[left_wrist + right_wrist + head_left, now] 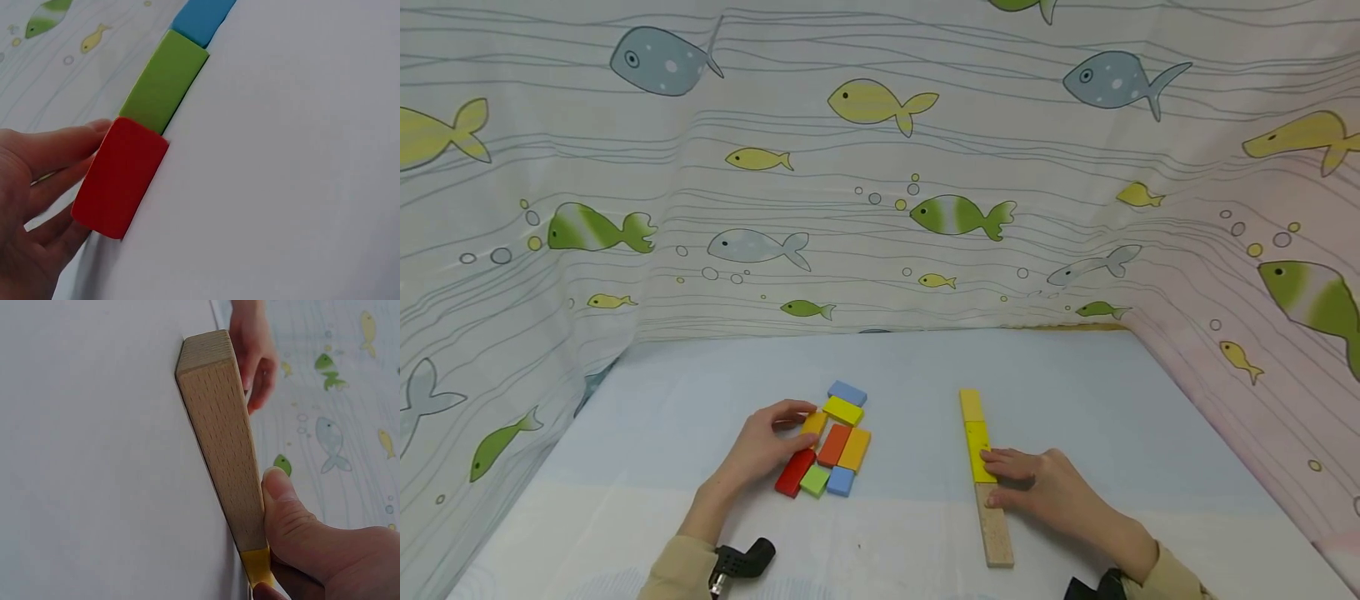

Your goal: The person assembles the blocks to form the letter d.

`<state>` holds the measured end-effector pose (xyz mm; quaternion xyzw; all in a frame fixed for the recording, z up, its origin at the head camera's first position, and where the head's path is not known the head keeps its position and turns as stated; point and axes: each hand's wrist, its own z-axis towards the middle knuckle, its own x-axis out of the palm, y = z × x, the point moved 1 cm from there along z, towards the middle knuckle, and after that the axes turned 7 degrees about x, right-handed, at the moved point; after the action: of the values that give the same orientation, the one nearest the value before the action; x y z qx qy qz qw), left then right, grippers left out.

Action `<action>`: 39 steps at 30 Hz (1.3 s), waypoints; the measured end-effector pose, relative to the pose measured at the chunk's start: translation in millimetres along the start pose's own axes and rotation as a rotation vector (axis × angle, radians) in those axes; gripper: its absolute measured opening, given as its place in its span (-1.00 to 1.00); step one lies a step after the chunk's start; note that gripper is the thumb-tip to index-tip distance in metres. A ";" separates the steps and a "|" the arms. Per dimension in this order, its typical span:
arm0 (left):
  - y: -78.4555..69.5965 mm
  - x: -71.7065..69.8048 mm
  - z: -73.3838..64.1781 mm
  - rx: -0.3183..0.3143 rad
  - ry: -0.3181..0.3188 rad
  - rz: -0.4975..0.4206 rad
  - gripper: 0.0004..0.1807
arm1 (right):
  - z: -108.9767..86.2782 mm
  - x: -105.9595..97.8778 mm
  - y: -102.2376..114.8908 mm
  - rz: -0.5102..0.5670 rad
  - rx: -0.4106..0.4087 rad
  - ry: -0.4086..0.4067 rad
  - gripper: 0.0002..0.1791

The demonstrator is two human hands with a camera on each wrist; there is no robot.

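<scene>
My left hand (762, 446) pinches an orange block (816, 422) between thumb and fingers, at the left side of a ring of coloured blocks. Just in front of it lies a red block (793, 474), followed by a green block (815, 480) and a small blue block (840, 482). On the right, my right hand (1052, 492) touches the side of a straight row: its fingertips reach a bright yellow block (977, 454), and its thumb rests against a plain wooden block (219, 437). A paler yellow block (971, 405) forms the far end.
An orange-red block (834, 445) and another orange block (854, 451) lie inside the cluster's right part. Behind them are a yellow block (843, 410) and a blue block (847, 392). A fish-patterned curtain (850, 267) surrounds the white table (910, 517).
</scene>
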<state>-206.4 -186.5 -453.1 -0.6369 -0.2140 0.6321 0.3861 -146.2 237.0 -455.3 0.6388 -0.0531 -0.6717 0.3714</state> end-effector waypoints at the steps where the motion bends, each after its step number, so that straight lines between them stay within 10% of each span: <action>1: 0.6 -1.3 -0.1 -0.001 -0.002 0.005 -0.52 | 0.2 0.0 0.0 -0.002 -0.003 -0.001 -0.36; 21: 9.5 -32.2 -8.8 0.095 0.086 0.048 -0.43 | 1.4 -0.8 -0.1 -0.006 -0.026 -0.007 -0.37; 39: 12.5 -29.7 -9.3 0.159 0.122 0.028 -0.32 | 0.2 1.2 0.0 -0.005 0.006 0.007 -0.35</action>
<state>-203.3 -218.8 -444.6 -0.6443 -0.1306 0.6125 0.4389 -146.3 236.4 -456.2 0.6424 -0.0524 -0.6703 0.3679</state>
